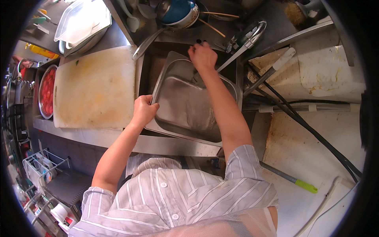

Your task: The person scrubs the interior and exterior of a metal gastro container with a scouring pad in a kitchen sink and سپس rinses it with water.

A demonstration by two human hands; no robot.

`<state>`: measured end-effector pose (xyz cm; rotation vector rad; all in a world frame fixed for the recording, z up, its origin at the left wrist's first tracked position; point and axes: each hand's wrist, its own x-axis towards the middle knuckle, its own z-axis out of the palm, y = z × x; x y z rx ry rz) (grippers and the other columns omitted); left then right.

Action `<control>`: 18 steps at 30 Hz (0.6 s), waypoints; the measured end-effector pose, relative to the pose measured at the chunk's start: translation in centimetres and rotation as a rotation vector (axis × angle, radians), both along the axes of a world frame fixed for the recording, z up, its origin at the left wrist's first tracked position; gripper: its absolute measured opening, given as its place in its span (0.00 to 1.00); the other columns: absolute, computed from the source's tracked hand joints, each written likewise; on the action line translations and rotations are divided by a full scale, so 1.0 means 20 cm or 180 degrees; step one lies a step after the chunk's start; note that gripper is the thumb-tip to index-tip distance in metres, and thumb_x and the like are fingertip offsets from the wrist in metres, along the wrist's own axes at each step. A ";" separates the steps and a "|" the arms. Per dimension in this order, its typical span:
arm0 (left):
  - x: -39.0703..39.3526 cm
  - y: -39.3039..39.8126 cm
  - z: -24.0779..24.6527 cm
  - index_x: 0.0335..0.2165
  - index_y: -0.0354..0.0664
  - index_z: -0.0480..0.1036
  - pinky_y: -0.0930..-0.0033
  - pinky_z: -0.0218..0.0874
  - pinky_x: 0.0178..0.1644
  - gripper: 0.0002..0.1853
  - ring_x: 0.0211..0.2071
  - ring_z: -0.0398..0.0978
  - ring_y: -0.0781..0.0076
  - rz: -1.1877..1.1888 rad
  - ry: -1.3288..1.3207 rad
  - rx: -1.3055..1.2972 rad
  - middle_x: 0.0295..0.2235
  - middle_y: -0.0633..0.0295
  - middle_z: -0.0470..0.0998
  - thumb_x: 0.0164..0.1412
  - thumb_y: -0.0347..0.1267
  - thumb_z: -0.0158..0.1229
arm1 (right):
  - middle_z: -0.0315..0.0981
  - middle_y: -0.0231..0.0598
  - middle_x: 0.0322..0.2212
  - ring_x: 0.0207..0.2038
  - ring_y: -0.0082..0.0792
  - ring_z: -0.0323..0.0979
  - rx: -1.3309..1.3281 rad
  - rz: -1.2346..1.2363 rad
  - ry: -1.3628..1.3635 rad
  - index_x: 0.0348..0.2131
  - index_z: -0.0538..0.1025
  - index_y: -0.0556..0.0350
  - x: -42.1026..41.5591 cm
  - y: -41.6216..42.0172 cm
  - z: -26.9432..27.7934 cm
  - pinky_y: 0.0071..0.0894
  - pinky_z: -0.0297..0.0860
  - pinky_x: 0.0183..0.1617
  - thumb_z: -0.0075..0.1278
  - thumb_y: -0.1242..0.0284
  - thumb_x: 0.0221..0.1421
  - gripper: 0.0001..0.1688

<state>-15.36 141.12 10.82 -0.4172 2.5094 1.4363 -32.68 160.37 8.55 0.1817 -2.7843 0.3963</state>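
A rectangular stainless steel pan [185, 103] sits tilted over the sink [151, 63], with what looks like water moving across its bottom. My left hand [145, 110] grips the pan's left rim, thumb on top. Over the pan's far edge is my right hand [204, 57], its fingers curled and pointing away from me; whether anything is between them cannot be made out. To its right, a chrome faucet [259, 29] sends down a pale stream that passes behind my right forearm.
On the left lies a stained white cutting board [94, 89], with a metal bowl of red pieces [48, 91] beyond it. A long pan handle [148, 43] and wooden chopsticks [213, 28] stick out from stacked cookware behind the sink. Poles and black hoses [308, 126] cross on the right.
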 end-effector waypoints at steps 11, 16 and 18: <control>-0.03 -0.06 0.13 0.12 0.30 0.58 0.67 0.49 0.18 0.10 0.14 0.52 0.79 -0.0078 0.0116 -0.0351 0.08 0.59 0.55 0.37 0.24 0.52 | 0.63 0.39 0.33 0.24 0.42 0.68 -0.0773 0.0878 0.0751 0.29 0.70 0.42 0.27 0.01 -0.16 0.37 0.68 0.25 0.54 0.66 0.40 0.12; -0.06 -0.09 0.12 0.27 0.33 0.73 0.76 0.53 0.19 0.12 0.15 0.56 0.85 0.0206 0.0510 0.0333 0.10 0.61 0.64 0.39 0.21 0.48 | 0.63 0.46 0.37 0.27 0.47 0.69 0.0293 0.1346 0.0096 0.39 0.68 0.45 0.54 0.25 -0.55 0.44 0.67 0.33 0.52 0.68 0.42 0.21; -0.09 -0.06 0.17 0.27 0.33 0.73 0.77 0.54 0.20 0.12 0.15 0.58 0.85 0.0136 0.0514 0.0049 0.10 0.64 0.65 0.39 0.21 0.48 | 0.65 0.48 0.36 0.30 0.50 0.69 0.0440 0.0680 -0.1098 0.43 0.65 0.46 0.58 0.23 -0.62 0.46 0.66 0.35 0.51 0.69 0.42 0.24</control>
